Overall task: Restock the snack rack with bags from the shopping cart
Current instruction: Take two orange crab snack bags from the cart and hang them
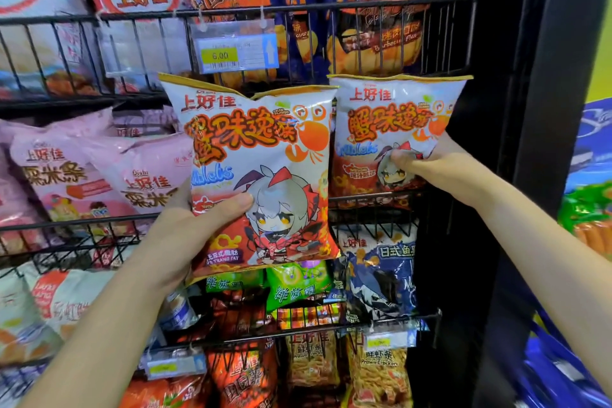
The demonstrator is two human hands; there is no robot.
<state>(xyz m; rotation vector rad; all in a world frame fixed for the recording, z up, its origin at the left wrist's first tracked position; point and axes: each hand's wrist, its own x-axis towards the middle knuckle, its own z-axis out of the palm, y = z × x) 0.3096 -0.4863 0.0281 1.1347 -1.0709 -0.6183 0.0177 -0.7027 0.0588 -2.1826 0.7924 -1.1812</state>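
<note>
Mid-restock: left hand (pixel 185 228) grips one crab-flavour bag (pixel 258 172) in front of the rack (pixel 298 7), unplaced; right hand (pixel 440 169) pinches a second bag (pixel 394 129) at the right basket (pixel 374 202); cart unseen, remaining stock unknown

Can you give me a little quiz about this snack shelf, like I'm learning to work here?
1. True or false: the left hand grips the left bag and the right hand grips the right bag.
2. The price tag reads: A 6.00, B 9.50, C 2.00.
3. Fill in: the shelf bags left of the left bag are ____ in colour.
Key: 1 true; 2 A; 3 pink.
</note>
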